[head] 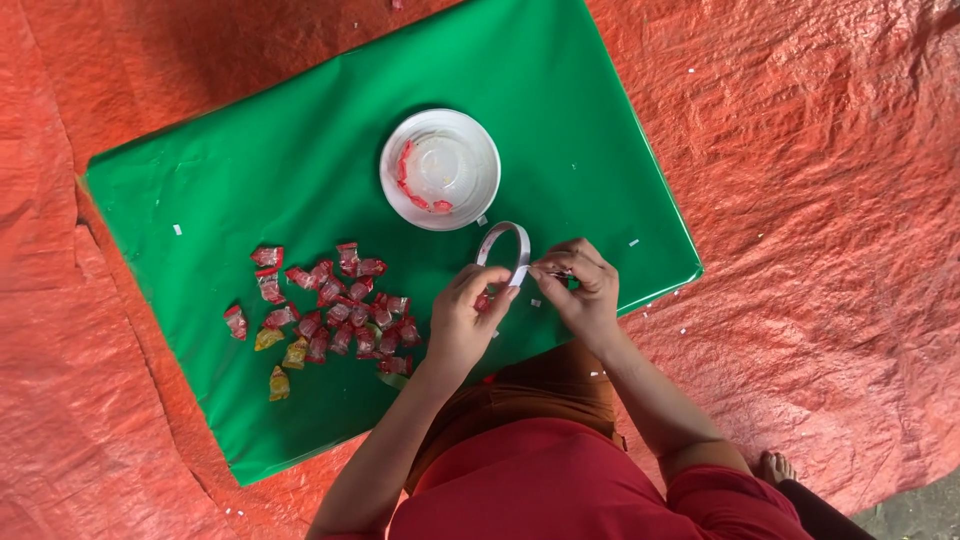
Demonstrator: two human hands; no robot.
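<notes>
From the head camera, the left hand [465, 318] and the right hand [583, 290] meet over the near edge of a green sheet [300, 170] spread on an orange tarp [820, 150], each grip pinched shut on one end of a white curved strip [505, 243] that arches up between them. Just beyond the strip sits a white bowl [440, 168] with a few red wrappers inside. A scatter of red and yellow wrapped candies [335, 310] lies left of the left hand.

Green sheet [250, 190] with candies [335, 305], white bowl [440, 168].
</notes>
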